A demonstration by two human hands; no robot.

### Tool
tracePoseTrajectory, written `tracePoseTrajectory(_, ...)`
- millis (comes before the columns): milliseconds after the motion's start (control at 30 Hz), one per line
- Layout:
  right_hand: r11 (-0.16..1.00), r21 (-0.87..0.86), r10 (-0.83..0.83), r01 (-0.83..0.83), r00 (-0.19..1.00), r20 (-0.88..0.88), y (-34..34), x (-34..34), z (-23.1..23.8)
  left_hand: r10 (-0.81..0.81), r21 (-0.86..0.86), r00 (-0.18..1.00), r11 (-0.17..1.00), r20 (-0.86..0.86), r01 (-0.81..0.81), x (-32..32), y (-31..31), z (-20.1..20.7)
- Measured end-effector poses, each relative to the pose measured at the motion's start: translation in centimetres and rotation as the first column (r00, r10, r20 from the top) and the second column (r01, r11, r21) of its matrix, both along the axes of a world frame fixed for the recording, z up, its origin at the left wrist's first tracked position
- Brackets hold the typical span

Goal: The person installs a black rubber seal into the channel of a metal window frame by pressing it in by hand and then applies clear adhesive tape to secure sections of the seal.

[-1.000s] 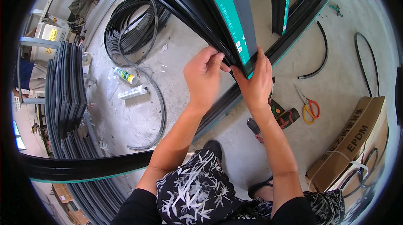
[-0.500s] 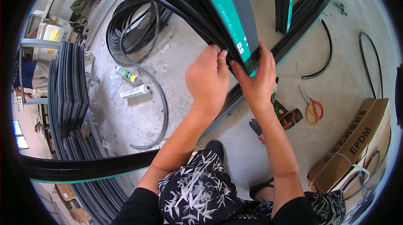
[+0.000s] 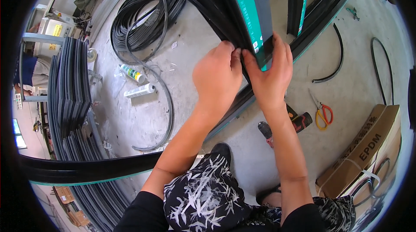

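A black coil (image 3: 123, 35) lies at the upper left. Your left hand (image 3: 216, 76), at centre, curls its fingers at the green-taped black bar (image 3: 250, 19) reaching top centre; I cannot tell whether they pinch anything. Your right hand (image 3: 272, 78) clasps the bar's lower end. Scissors (image 3: 319, 107) lie right of centre.

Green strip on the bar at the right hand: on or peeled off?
On: the green strip lies along the dark bar, down to the right hand. Where the hand covers it, cannot tell.
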State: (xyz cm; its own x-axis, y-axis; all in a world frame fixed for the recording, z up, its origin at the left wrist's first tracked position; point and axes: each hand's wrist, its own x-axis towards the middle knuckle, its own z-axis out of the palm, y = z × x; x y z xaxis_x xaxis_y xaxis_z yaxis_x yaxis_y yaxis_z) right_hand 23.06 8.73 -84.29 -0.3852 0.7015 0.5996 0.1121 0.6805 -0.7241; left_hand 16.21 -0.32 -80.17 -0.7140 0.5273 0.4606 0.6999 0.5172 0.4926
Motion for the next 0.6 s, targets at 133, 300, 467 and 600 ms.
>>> tracePoseTrajectory(133,0.997,0.058,-0.062,0.059,0.997,0.054,-0.2,-0.6,0.3,-0.080,0.019,0.990,0.997,0.120,0.078,-0.7,-0.6,1.2)
tracePoseTrajectory(300,0.985,0.136,-0.121,0.110,0.990,0.072,-0.3,-0.7,0.5,-0.049,0.197,0.977,0.980,0.209,0.007,-1.2,-0.8,3.1)
tracePoseTrajectory(467,0.989,0.135,-0.065,0.064,0.998,-0.002,-0.2,-1.1,1.0,-0.090,0.216,0.994,0.974,0.059,0.076,-2.3,-0.3,3.5)
tracePoseTrajectory(600,0.991,0.084,-0.112,0.108,0.992,0.051,-0.2,-1.5,1.2,-0.108,0.236,0.992,0.967,0.065,0.090,-2.4,-0.3,3.3)
